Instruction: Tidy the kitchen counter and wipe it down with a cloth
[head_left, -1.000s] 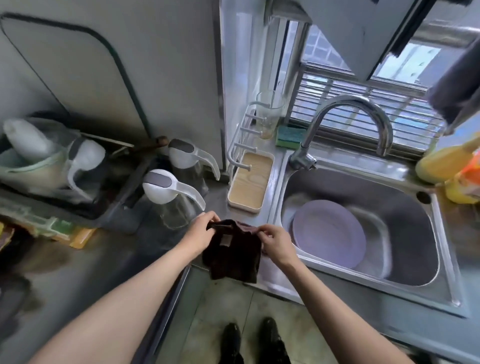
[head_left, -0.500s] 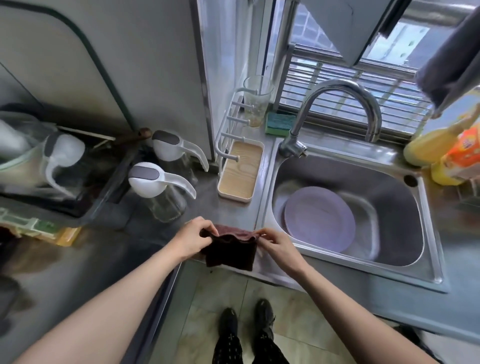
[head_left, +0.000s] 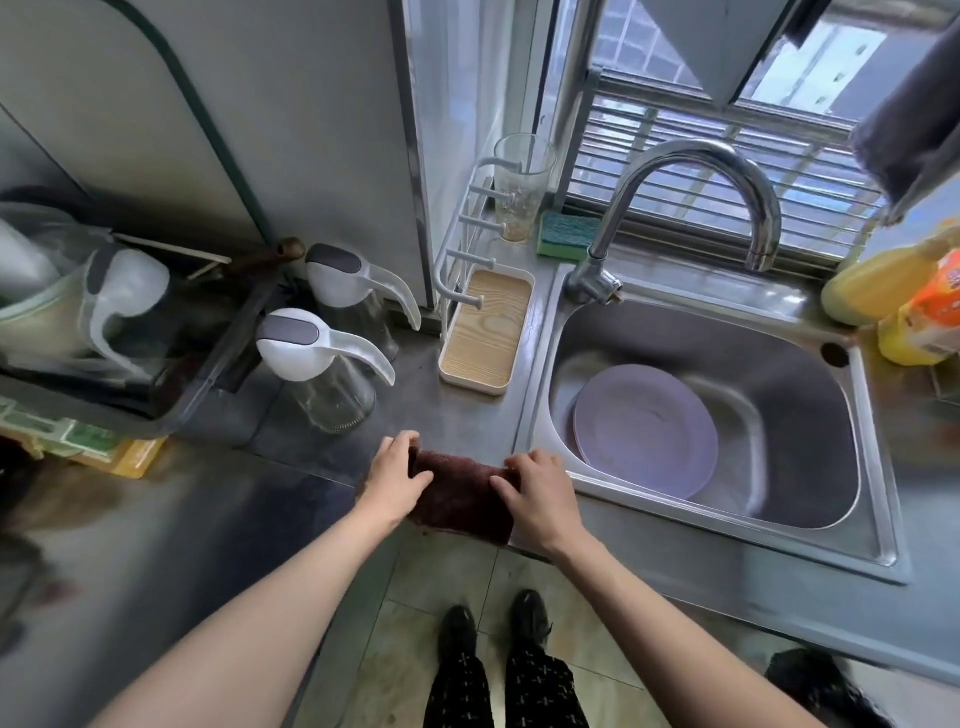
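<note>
The cloth (head_left: 460, 496), dark brown, lay at the front edge of the counter (head_left: 467, 415), just left of the sink (head_left: 878, 525), with its near side hanging a little over the edge. The left hand (head_left: 396, 475) held its left end and the right hand (head_left: 535, 493) its right end, fingers (head_left: 501, 486) curled over the fabric.

The step looked to be setting the cloth down flat to begin wiping. Done well, that meant spreading it smooth, pressing with a flat palm, and stroking away from the edge in overlapping passes, so that crumbs went toward the sink and not the floor. The two dispensers (head_left: 322, 364) and the wooden tray (head_left: 485, 332) stood close behind; they probably needed lifting aside, or the cloth would only circle them.

The counter was grey steel, dull and smeared in places. A purple plate (head_left: 644, 431) lay in the sink under a curved tap (head_left: 691, 202). A glass (head_left: 522, 182) and a green sponge (head_left: 566, 234) sat by the barred window. Yellow bottles (head_left: 893, 291) stood at the far right, and a cluttered rack (head_left: 197, 374) at the left.
</note>
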